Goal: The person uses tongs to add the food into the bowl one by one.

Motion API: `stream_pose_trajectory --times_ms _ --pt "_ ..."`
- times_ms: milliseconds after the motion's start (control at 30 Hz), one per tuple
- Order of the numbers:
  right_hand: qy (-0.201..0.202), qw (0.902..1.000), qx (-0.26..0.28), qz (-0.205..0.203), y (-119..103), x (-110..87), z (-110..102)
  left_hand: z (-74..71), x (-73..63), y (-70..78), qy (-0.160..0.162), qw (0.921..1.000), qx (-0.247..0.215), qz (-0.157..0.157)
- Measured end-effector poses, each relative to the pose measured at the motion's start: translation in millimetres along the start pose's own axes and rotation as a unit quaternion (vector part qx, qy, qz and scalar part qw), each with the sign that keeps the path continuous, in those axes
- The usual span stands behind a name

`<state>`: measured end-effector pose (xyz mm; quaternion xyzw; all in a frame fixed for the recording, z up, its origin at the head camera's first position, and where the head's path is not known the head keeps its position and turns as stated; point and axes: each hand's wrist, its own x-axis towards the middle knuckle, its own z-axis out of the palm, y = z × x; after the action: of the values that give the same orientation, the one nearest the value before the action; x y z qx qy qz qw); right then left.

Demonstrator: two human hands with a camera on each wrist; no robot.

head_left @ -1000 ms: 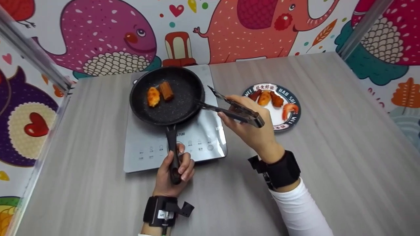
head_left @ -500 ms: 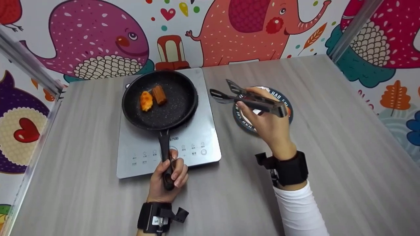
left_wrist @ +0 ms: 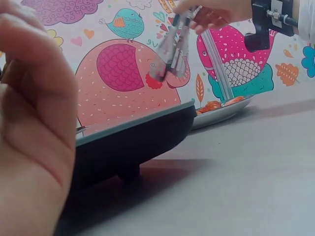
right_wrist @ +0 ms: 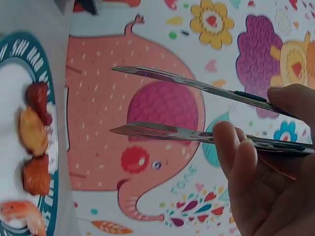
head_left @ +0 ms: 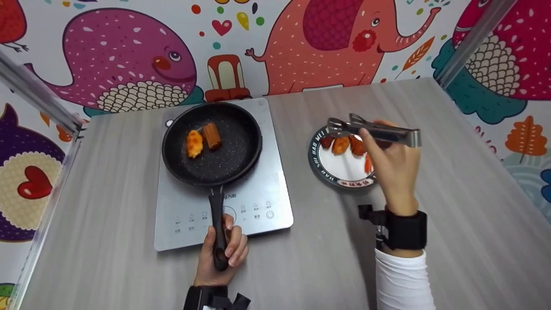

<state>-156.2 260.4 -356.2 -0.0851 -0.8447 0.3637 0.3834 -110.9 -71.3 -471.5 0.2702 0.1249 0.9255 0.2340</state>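
My left hand (head_left: 233,256) grips the handle of a black frying pan (head_left: 232,159), which sits on the silver induction cooker. Inside the pan lie an orange-yellow browned food piece (head_left: 195,144) and a ridged brown block-shaped piece (head_left: 211,135). Metal tongs (head_left: 400,135) are held in my right hand (head_left: 396,176) above the round plate (head_left: 340,170). Their arms stand apart with nothing between the tips, as the right wrist view shows. On the plate are a dark red piece (right_wrist: 38,101), a golden piece (right_wrist: 32,132), a reddish-brown piece (right_wrist: 36,175) and a shrimp (right_wrist: 22,214).
The induction cooker (head_left: 262,185) has a printed control panel at its near side. A grey wood-grain table (head_left: 107,181) carries everything. Walls with cartoon animals (head_left: 323,56) enclose the back and sides.
My right hand has carried the tongs from the pan's right edge rightward to over the plate, turning them sideways. My left hand keeps its hold on the handle; both pan pieces stay put.
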Motion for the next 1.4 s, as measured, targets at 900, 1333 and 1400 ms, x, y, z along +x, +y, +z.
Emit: stream_pose_trajectory --times_ms 900,1333,1400 --pt "-0.063 0.9882 -0.094 0.103 44.2 15.9 -6.6 1.3 5.4 2.3 -0.035 0.9994 0.001 -0.01" --pt "-0.11 0.9757 -0.106 0.157 53.4 14.3 -6.9 3.7 6.6 2.1 -0.046 0.9988 0.01 -0.016" --pt "-0.117 0.9757 -0.101 0.156 55.0 14.4 -7.1 3.3 8.6 1.4 -0.046 0.9987 0.013 -0.018"
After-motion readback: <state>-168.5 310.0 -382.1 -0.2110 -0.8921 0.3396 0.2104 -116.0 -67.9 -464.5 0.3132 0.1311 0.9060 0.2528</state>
